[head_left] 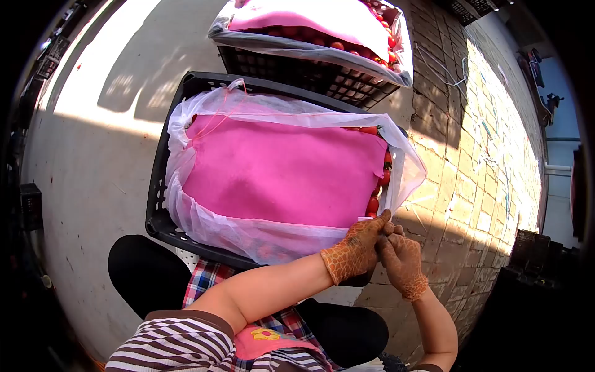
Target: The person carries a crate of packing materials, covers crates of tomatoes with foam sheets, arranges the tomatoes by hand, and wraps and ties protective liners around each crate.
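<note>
My left hand, in an orange patterned glove, is closed on the white liner at the near right corner of a black plastic crate. Pressed close beside it is my right hand, gloved alike, its fingers curled; what they pinch is hidden. Inside the crate, a pink sheet covers most of the red tomatoes, which show along its right edge. A thin red string lies loosely over the liner's far left part.
Beyond this crate stands another black crate with a liner, tomatoes and a pink sheet. Concrete floor lies to the left, brick paving to the right. Dark crates stand at the right edge.
</note>
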`<state>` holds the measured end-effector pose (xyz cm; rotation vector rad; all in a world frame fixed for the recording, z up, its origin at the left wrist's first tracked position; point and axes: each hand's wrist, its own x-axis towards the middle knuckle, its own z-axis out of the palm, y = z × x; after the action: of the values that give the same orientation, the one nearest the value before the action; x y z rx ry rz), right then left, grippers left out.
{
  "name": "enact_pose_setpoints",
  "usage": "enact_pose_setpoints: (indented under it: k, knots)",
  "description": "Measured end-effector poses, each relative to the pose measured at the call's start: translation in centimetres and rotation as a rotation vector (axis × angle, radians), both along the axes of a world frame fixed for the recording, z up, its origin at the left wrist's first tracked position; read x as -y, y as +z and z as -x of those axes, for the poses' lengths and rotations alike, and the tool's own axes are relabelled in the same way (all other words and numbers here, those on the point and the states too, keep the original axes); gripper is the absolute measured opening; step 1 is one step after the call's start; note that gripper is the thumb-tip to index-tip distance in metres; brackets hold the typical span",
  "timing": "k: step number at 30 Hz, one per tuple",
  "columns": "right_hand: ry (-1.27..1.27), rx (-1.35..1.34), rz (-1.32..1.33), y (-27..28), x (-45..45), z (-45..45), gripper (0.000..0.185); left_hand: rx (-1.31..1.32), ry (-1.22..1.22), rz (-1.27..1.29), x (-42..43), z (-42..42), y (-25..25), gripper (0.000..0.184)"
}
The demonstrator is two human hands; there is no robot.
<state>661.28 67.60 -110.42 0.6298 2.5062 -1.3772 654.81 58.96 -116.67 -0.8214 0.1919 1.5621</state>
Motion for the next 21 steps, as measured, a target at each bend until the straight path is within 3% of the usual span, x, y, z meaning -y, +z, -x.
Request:
enact_pose_setpoints:
  k: [3, 4, 5, 9, 11, 18, 20, 21]
  knots:
    - [-0.164, -0.023, 0.129, -0.1, 1.8, 0.1, 0.031, 0.246, 0.05, -0.237, 0.7, 0.0, -2.6, 0.039]
    - [-0.164, -0.079, 0.103, -0.3, 2.1, 0.0, 0.03, 0.172, -0.038, -0.076, 0.8, 1.2, -0.7, 0.043]
    - [-0.18, -0.062, 0.09, -0.1, 2.4, -0.3, 0.03, 0.192, -0.055, -0.086, 1.0, 1.0, -0.8, 0.043]
    - [-0.257, -0.044, 0.06, 0.3, 3.1, -0.4, 0.024, 0.183, -0.081, -0.184, 1.2, 0.9, -1.8, 0.045]
    - [-0.247, -0.06, 0.019, 0.6, 3.3, 0.1, 0.023, 0.267, -0.03, -0.369, 1.4, 0.7, -2.8, 0.045]
    - [-0.186, 0.009, 0.013, 0.1, 3.1, -0.2, 0.022, 0.269, -0.051, -0.283, 1.4, 1.8, -1.2, 0.041]
    - [-0.138, -0.021, -0.015, -0.3, 3.0, -0.3, 0.013, 0.029, -0.245, -0.003, 1.0, 3.0, 0.2, 0.038]
    - [-0.142, -0.016, -0.013, -0.2, 3.5, -0.3, 0.013, 0.034, -0.249, -0.001, 0.7, 3.0, -0.4, 0.038]
